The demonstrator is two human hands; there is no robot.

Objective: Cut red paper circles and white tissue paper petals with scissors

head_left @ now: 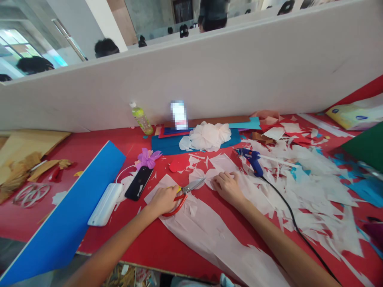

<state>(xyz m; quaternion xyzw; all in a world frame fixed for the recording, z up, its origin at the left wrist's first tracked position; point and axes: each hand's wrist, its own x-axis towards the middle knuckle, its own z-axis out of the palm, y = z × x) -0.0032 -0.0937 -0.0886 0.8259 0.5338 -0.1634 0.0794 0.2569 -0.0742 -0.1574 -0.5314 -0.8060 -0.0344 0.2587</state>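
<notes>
My left hand [164,200] is closed around the red and yellow handles of a pair of scissors [194,185]. The blades point right, toward a small pale pink paper petal [197,174]. My right hand [229,187] pinches the petal piece near the blade tips, its fingers curled. Beneath both hands lies a long pale pink paper strip [206,229], with ragged cut edges, running toward the front edge. Beyond them sits a ruffled pale paper flower [209,136] on dark blue sheets [167,145].
A blue glue gun [253,160] with a black cord lies right, beside white paper scraps [317,187]. Left are a black phone [139,182], white power bank [105,204], purple flower [148,158] and blue board [74,207]. A bottle [141,119] and lit phone [178,115] stand by the partition [209,75].
</notes>
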